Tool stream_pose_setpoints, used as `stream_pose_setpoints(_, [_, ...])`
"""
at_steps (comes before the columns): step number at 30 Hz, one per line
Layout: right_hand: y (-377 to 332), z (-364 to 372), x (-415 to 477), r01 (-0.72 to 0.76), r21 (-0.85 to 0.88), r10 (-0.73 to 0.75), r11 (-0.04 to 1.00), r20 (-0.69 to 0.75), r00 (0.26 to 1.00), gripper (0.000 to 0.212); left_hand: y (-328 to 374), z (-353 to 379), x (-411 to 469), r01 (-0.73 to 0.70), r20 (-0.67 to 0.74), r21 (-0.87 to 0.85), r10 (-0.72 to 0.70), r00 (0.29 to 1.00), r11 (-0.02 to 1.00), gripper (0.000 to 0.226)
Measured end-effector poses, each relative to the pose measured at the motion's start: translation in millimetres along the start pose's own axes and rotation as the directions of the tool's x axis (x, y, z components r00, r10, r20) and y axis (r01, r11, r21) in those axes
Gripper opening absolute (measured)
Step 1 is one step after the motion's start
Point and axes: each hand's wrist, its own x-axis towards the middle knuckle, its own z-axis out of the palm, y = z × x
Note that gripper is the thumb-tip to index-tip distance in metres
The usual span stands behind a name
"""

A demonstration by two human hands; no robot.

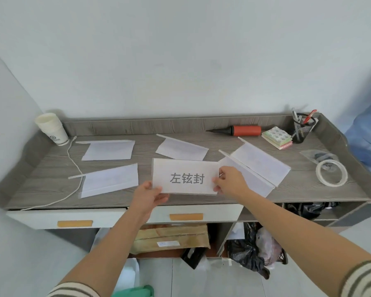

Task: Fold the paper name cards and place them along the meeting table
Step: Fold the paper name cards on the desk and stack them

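Note:
A white paper name card (185, 168) with dark printed characters is held up over the front middle of the grey wooden desk (51, 168). My left hand (147, 197) pinches its lower left corner, and my right hand (229, 181) pinches its right edge. Several other folded white cards lie on the desk: one at back left (108, 150), one at front left (109, 180), one at back middle (181, 150), and a larger one on the right (259, 163), partly behind my right hand.
A stack of paper cups (51, 128) and a white cable (74, 166) sit at left. At back right are an orange hand pump (243, 130), a note pad stack (277, 138) and a mesh pen holder (302, 127). A tape roll (331, 175) lies at right. Drawers sit below the desk.

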Motion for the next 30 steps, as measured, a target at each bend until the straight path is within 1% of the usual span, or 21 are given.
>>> stream_pose_setpoints(1, [2.3,3.9,2.1,0.007,-0.008,-0.007,1.0,-0.008,1.0,0.005,-4.0,-2.9,3.6,-0.014,-0.06,0.157,0.024,0.998,0.987,0.009])
stream_pose_setpoints(2, [4.8,7.4,4.0,0.019,-0.028,-0.019,0.999,-0.015,1.0,0.008,-6.6,-4.7,5.8,-0.02,-0.101,0.273,0.049,0.994,0.962,0.004])
stream_pose_setpoints(3, [7.0,10.9,6.8,0.032,-0.049,-0.033,0.998,-0.018,0.999,0.011,-9.2,-5.5,8.9,-0.025,-0.123,0.347,0.072,0.99,0.938,0.005])
stream_pose_setpoints(5, [8.5,15.3,8.8,0.033,-0.072,-0.035,0.997,-0.02,0.999,0.011,-10.5,-4.2,11.9,-0.048,-0.13,0.463,0.122,0.984,0.885,0.012])
stream_pose_setpoints(7, [7.7,16.9,9.9,0.029,-0.078,-0.031,0.997,-0.03,0.999,0.011,-8.7,-3.3,13.9,-0.07,-0.13,0.597,0.182,0.975,0.799,0.016])
stream_pose_setpoints(8, [6.5,16.5,9.9,0.024,-0.083,-0.026,0.996,-0.029,0.999,0.015,-8.1,-4.0,15.9,-0.077,-0.118,0.66,0.204,0.972,0.748,0.018])
stream_pose_setpoints(10, [5.4,15.1,9.2,0.007,-0.071,-0.008,0.997,-0.013,1.0,0.022,-6.5,-6.5,19.5,-0.079,-0.099,0.731,0.22,0.97,0.678,0.018])
stream_pose_setpoints(11, [6.8,13.7,8.8,-0.005,-0.036,0.005,0.999,-0.005,1.0,0.018,-6.1,-7.9,22.7,-0.077,-0.097,0.741,0.22,0.971,0.667,0.019])
stream_pose_setpoints(12, [9.1,11.7,6.9,-0.026,0.012,0.026,1.0,-0.002,1.0,0.01,-5.4,-8.2,24.5,-0.07,-0.103,0.745,0.218,0.97,0.663,0.021])
stream_pose_setpoints(13, [14.8,9.5,4.0,-0.045,0.067,0.045,0.997,-0.01,0.999,0.002,-4.1,-7.5,25.3,-0.068,-0.114,0.745,0.226,0.967,0.663,0.028])
stream_pose_setpoints(14, [23.4,6.8,-0.7,-0.074,0.111,0.079,0.991,-0.034,0.996,0.009,-2.0,-6.1,23.9,-0.071,-0.124,0.747,0.244,0.962,0.661,0.039])
stream_pose_setpoints(16, [45.6,-0.9,-18.2,-0.156,0.185,0.175,0.97,-0.087,0.981,0.008,1.8,-3.7,20.6,-0.133,-0.11,0.781,0.344,0.933,0.61,0.054])
stream_pose_setpoints(18, [73.6,-12.0,-38.9,-0.273,0.333,0.319,0.902,-0.091,0.943,0.006,6.5,-3.5,17.8,-0.246,-0.009,0.852,0.483,0.876,0.462,0.055])
stream_pose_setpoints(20, [97.3,-26.5,-52.9,-0.376,0.53,0.489,0.76,-0.087,0.868,0.013,10.6,-4.3,18.5,-0.338,0.131,0.895,0.554,0.822,0.291,0.048])
stream_pose_setpoints(21, [106.4,-34.2,-53.8,-0.395,0.627,0.565,0.672,-0.09,0.82,0.017,12.1,-4.4,20.4,-0.357,0.182,0.904,0.545,0.819,0.235,0.045])
stream_pose_setpoints(22, [111.1,-42.2,-52.5,-0.387,0.711,0.62,0.587,-0.088,0.779,0.023,12.9,-4.2,22.2,-0.359,0.21,0.91,0.514,0.832,0.21,0.042])
stream_pose_setpoints(23, [112.0,-50.0,-49.6,-0.36,0.777,0.651,0.517,-0.084,0.755,0.029,13.9,-3.6,23.8,-0.353,0.218,0.912,0.482,0.848,0.208,0.041])
stream_pose_setpoints(24, [108.5,-57.2,-46.7,-0.338,0.815,0.659,0.47,-0.07,0.748,0.033,14.7,-3.4,25.5,-0.345,0.218,0.915,0.459,0.861,0.211,0.04])
stream_pose_setpoints(27, [91.7,-69.9,-34.9,-0.312,0.866,0.611,0.391,0.01,0.792,0.038,19.8,-2.8,30.0,-0.327,0.21,0.92,0.434,0.876,0.215,0.038])
stream_pose_setpoints(28, [87.0,-71.7,-32.1,-0.313,0.877,0.596,0.365,0.038,0.802,0.034,21.8,-2.6,31.0,-0.32,0.205,0.922,0.426,0.881,0.217,0.038])
stream_pose_setpoints(30, [79.7,-73.3,-28.8,-0.311,0.894,0.572,0.323,0.077,0.816,0.019,23.6,-2.1,30.6,-0.307,0.195,0.925,0.412,0.89,0.226,0.037])
